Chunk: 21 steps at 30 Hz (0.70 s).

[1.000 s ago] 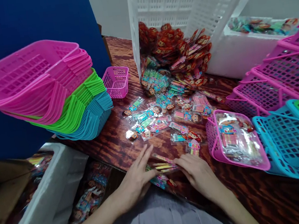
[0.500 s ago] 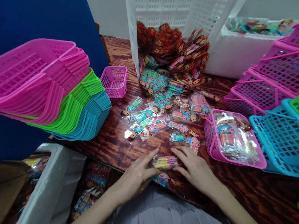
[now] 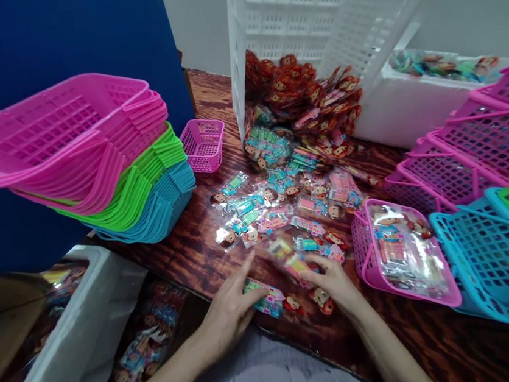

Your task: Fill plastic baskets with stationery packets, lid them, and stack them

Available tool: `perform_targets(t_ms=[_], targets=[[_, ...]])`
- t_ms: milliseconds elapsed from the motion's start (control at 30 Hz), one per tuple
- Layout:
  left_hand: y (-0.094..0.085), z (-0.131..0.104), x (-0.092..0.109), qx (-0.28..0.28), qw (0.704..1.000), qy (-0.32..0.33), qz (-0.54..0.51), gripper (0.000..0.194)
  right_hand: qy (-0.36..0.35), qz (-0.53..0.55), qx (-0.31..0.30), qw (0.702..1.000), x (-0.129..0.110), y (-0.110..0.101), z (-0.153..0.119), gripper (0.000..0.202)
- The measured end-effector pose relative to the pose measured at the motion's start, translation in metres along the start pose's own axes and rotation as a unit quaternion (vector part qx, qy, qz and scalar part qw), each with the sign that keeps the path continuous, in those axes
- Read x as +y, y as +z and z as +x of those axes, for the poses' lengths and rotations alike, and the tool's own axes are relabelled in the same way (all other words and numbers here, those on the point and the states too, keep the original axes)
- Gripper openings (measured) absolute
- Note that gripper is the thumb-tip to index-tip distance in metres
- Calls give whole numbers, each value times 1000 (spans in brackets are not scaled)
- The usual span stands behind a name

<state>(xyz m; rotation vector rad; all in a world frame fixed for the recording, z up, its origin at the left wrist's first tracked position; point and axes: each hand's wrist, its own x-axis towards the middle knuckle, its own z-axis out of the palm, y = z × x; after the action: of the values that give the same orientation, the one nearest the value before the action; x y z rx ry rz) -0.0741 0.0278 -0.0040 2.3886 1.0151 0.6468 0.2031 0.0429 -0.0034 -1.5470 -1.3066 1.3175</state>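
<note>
Head view
Left hand (image 3: 229,309): lies flat and open at the near edge of the table (image 3: 435,323), fingertips resting on a clear packet (image 3: 267,299) with a doll-face charm; pressing on it, not clasping it.
Right hand (image 3: 333,281): just beside the left, also at the near edge, fingers pinching a blurred pink and yellow packet (image 3: 296,266) lifted a little above the wood.
Loose packets (image 3: 283,203): spread over the middle of the table, between the hands and the far edge; a few lie touching the right hand.
White crate (image 3: 308,19): tipped on its side at the far edge, a heap of red-headed packets (image 3: 305,96) spilling from its mouth.
Small pink basket, filled (image 3: 363,251): right of the right hand, near it, holding a flat clear pack (image 3: 403,247).
Small pink basket, bare (image 3: 203,144): toward the far left, beside the stack.
Stack of baskets (image 3: 109,164): at the left edge, pink over green over blue, leaning.
Baskets on the right (image 3: 479,190): pink, blue and green, nested along the right edge.
White foam box (image 3: 71,353): below the table's near left corner, packets beside it.
</note>
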Motion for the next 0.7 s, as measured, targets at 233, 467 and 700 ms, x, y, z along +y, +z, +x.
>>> perform_targets(t_ms=[233,467,700], targets=[[4,0,-4,-1,999,3,37,46,97,340,-49,934,4,2,-10,49],[0,3,1,-10,999,11,31,45,58,332,-73,939,-3,6,-13,48],[-3,7,2,-45,999,14,8,46,78,314,-50,945,1,2,-12,46]])
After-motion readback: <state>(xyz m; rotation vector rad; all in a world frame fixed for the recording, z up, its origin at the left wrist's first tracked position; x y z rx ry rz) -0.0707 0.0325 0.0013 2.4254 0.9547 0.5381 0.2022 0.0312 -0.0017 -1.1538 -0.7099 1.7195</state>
